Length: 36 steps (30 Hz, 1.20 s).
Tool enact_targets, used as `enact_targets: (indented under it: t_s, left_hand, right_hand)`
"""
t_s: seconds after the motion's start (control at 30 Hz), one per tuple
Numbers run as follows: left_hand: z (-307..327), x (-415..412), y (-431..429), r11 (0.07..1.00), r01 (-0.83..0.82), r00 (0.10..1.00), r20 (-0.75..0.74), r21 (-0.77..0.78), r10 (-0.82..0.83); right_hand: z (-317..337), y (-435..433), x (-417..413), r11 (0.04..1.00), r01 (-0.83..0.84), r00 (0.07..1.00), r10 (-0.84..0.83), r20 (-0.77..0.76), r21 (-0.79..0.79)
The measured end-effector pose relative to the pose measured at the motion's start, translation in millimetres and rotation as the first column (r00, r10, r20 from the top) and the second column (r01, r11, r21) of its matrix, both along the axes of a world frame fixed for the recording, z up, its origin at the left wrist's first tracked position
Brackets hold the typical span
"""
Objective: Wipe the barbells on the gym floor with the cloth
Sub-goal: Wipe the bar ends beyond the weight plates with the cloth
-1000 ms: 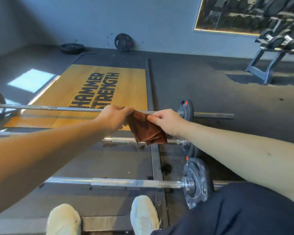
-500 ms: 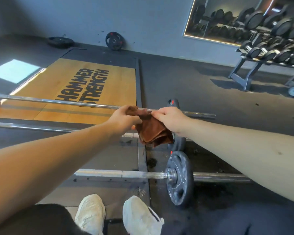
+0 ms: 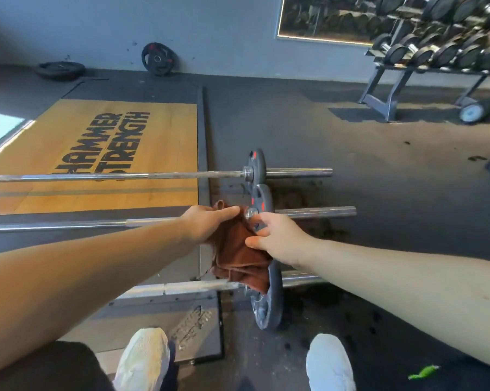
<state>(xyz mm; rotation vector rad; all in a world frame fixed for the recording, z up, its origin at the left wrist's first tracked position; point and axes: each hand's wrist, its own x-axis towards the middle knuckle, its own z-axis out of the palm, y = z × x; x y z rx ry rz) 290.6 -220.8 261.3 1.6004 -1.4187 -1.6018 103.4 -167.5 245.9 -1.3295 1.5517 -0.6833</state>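
Note:
Three barbells lie side by side on the gym floor: the far barbell (image 3: 125,175), the middle barbell (image 3: 68,224) and the near barbell (image 3: 181,287), each with a dark plate at its right end. A brown cloth (image 3: 238,261) hangs in front of me over the near bar's plate (image 3: 269,306). My left hand (image 3: 207,222) grips the cloth's upper edge. My right hand (image 3: 277,238) pinches the cloth's right side between thumb and fingers, close to the middle bar's collar.
A wooden lifting platform (image 3: 97,142) with black lettering lies at the left. A dumbbell rack (image 3: 435,52) stands at the back right. Two loose plates (image 3: 157,59) rest by the far wall. My white shoes (image 3: 145,359) stand at the bottom.
Both hands with the cloth have come lower and nearer the right end of the middle bar. My view has shifted right, and my feet now stand wider apart.

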Motion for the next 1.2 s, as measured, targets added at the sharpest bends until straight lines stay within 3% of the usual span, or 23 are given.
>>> enact_targets:
  t_s: [0.1,0.2,0.33,0.47,0.53,0.63,0.73,0.87,0.97,1.1,1.2]
  left_hand:
    - [-10.5,-21.8,2.3,0.987,0.092,0.991,-0.109,0.13,-0.078]
    - [-23.4,-30.1,-1.0,0.982,0.161,0.987,-0.042,0.098,-0.157]
    - [-39.7,-42.9,-15.5,0.975,0.219,0.973,0.066,0.028,-0.221]
    - [-44.3,-63.7,-26.3,0.979,0.203,0.975,0.087,0.032,-0.205]
    - [-41.4,-74.6,-29.5,0.986,0.162,0.983,0.079,0.03,-0.164]
    - [-34.3,-87.2,-34.0,0.996,0.041,0.999,-0.018,0.08,-0.04]
    - [-21.0,-84.9,-37.1,0.992,-0.1,0.992,-0.065,0.072,0.105]
    - [-4.0,-72.8,-28.9,0.993,-0.112,0.993,0.027,-0.045,0.113]
    - [-1.7,-63.2,-27.9,0.98,-0.176,0.983,0.032,-0.096,0.18]
    - [7.9,-52.0,-19.2,0.973,-0.181,0.979,0.072,-0.143,0.193]
    - [19.8,-50.6,-8.6,0.956,-0.212,0.965,0.109,-0.2,0.237]
  right_hand:
    - [-15.9,-3.4,-29.7,0.994,0.102,0.995,-0.102,-0.011,0.04]
    - [-28.8,-6.8,-47.2,0.981,0.157,0.988,-0.157,-0.013,0.117]
    - [-31.6,-6.6,-58.4,0.964,0.055,0.969,-0.115,0.22,0.26]
    - [-27.3,-9.5,-64.0,0.976,-0.086,0.996,0.09,-0.014,0.202]
    - [-25.9,-16.1,-66.0,0.993,-0.051,0.985,0.068,-0.159,0.108]
    - [-23.1,-31.0,-74.4,1.0,-0.021,0.98,0.019,-0.197,-0.008]
    - [-14.4,-49.8,-81.8,0.999,-0.041,0.995,0.04,-0.094,-0.01]
    - [-0.3,-71.6,-78.4,0.999,-0.021,0.998,0.019,-0.052,-0.031]
    - [3.6,-79.6,-71.5,0.999,-0.034,0.997,0.035,0.063,-0.018]
    - [5.7,-81.8,-59.8,0.996,-0.034,0.974,0.013,0.228,0.086]
    - [16.7,-83.1,-57.8,0.95,-0.172,0.898,0.042,0.437,0.261]
